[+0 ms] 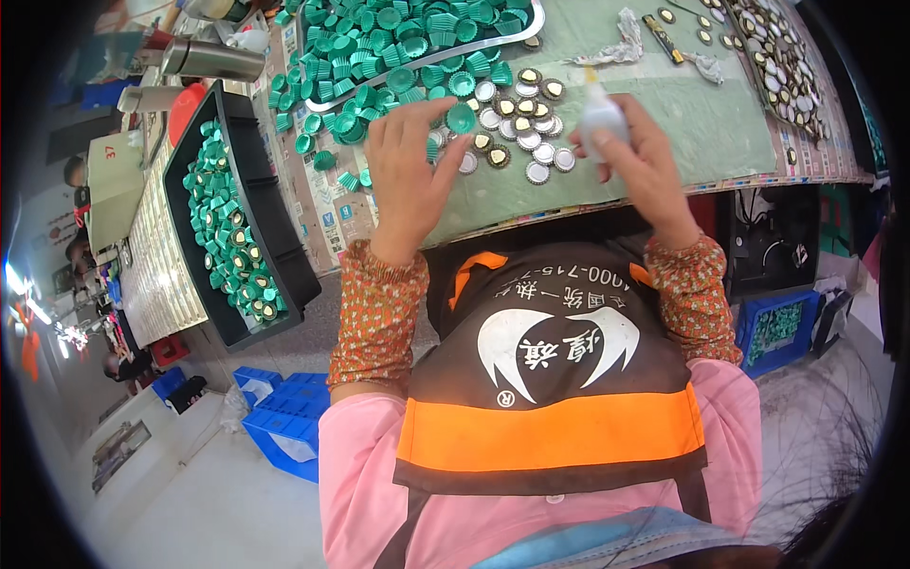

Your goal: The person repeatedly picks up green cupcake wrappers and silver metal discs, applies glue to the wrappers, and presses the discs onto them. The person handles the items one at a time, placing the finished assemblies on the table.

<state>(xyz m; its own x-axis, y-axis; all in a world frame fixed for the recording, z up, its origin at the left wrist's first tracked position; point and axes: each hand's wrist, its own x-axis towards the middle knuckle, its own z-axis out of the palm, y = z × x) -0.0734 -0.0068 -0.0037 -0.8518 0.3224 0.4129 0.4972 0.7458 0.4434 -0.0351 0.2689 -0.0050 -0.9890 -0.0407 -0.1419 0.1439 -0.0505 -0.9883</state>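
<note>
Between the thumb and index finger of my left hand (pixel 406 166) is a small green fluted cup (pixel 462 118), its hollow side facing up. My right hand (pixel 646 156) is wrapped round a white squeeze bottle (pixel 599 121) with a narrow yellowish nozzle pointing away from me. Between the hands lie several round metal bottle caps (pixel 537 152), silvery inside, some with a cream-coloured piece in the middle. A heap of green fluted cups (pixel 384 57) fills a metal-rimmed tray (pixel 536 27) beyond my left hand and spills over its near edge.
At left stands a black crate (pixel 270 204) with green cups holding cream pieces. More caps (pixel 777 66) cover the far right. A crumpled cloth (pixel 624 40) and a yellow-black tube (pixel 663 38) lie behind the bottle. A metal flask (pixel 213 59) is at far left; blue crates (pixel 284 417) sit below.
</note>
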